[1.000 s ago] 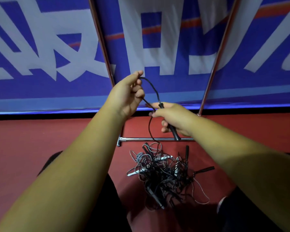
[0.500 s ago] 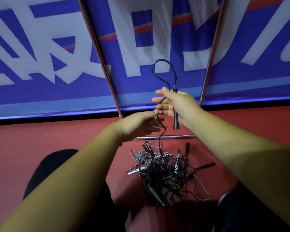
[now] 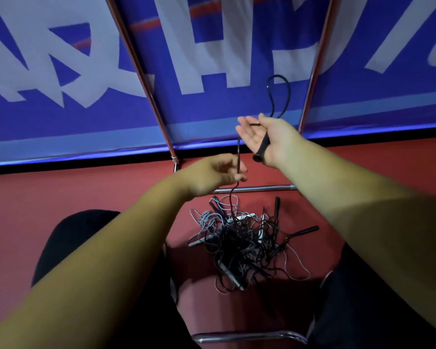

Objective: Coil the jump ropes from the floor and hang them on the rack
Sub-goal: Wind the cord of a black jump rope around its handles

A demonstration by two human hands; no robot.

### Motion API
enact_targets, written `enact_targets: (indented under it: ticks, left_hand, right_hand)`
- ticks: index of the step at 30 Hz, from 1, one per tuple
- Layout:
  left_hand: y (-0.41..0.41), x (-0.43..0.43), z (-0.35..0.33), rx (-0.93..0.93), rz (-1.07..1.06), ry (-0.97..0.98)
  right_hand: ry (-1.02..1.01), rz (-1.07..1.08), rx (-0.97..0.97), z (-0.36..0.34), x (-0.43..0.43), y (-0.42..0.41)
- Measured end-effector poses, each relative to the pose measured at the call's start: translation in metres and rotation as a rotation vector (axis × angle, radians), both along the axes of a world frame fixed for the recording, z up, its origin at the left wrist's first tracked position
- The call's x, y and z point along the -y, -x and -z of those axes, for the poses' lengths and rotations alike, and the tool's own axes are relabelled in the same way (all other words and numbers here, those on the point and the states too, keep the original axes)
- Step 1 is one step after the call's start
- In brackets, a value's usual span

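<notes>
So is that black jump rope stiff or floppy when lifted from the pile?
Probably springy rather than limp: the black jump rope holds an arched loop above the right hand. Likely light, as its handle rests on that open palm. It may snag: below the left hand it runs into the tangled pile.

One wide-angle camera on the person's head looks forward and down, close above the jump ropes (image 3: 242, 238) on the red floor (image 3: 61, 192), blue banner (image 3: 212, 109) beyond.
</notes>
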State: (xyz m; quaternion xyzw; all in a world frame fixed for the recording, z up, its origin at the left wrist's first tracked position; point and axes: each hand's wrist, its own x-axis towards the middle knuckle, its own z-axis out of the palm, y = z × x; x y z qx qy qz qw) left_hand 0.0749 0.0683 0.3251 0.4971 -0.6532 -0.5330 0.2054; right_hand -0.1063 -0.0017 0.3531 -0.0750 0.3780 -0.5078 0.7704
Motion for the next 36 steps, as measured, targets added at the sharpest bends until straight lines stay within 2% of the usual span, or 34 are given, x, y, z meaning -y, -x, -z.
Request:
enact_targets:
  ticks: [3, 5, 8, 11, 14, 16, 18, 21, 23, 26, 29, 32, 36]
  left_hand:
    - [-0.005, 0.014, -0.007, 0.025, 0.07, -0.024]
    - [-0.003, 0.019, -0.007, -0.008, 0.034, -0.022]
    - [0.006, 0.025, -0.014, -0.09, -0.063, -0.029]
    - [0.006, 0.029, -0.028, -0.278, -0.286, -0.071]
    - [-0.004, 0.038, -0.036, -0.512, -0.562, -0.106]
    - [-0.012, 0.045, -0.037, -0.678, -0.693, -0.132]
    - [-0.017, 0.049, -0.037, -0.785, -0.798, -0.164]
    - [-0.02, 0.053, -0.033, -0.981, -0.939, -0.244]
    - [-0.021, 0.054, -0.031, -1.039, -0.994, -0.262]
    - [-0.02, 0.052, -0.029, -0.929, -0.905, -0.25]
    - [-0.017, 0.044, -0.028, -0.684, -0.586, -0.24]
    - [-0.011, 0.029, -0.032, -0.414, -0.327, -0.12]
    - [-0.006, 0.02, -0.049, -0.122, -0.207, 0.068]
  right_hand:
    - [-0.01, 0.031, -0.003, 0.004, 0.006, -0.005]
    - [-0.012, 0.039, -0.026, 0.008, 0.011, -0.007]
    - [-0.034, -0.044, -0.224, 0.015, 0.019, -0.005]
    - [-0.034, -0.273, -0.499, 0.023, 0.02, -0.005]
    - [-0.006, -0.502, -0.542, 0.026, 0.008, -0.014]
    - [0.09, -0.642, -0.587, 0.024, -0.003, -0.019]
    - [0.204, -0.673, -0.647, 0.02, -0.013, -0.022]
    - [0.35, -0.602, -0.668, 0.015, -0.019, -0.026]
    - [0.431, -0.566, -0.709, 0.011, -0.02, -0.03]
    - [0.503, -0.44, -0.732, 0.001, -0.02, -0.038]
    - [0.518, -0.297, -0.626, -0.024, -0.017, -0.045]
    - [0.531, -0.241, -0.604, -0.06, -0.011, -0.048]
    - [0.587, -0.132, -0.528, -0.122, -0.001, -0.051]
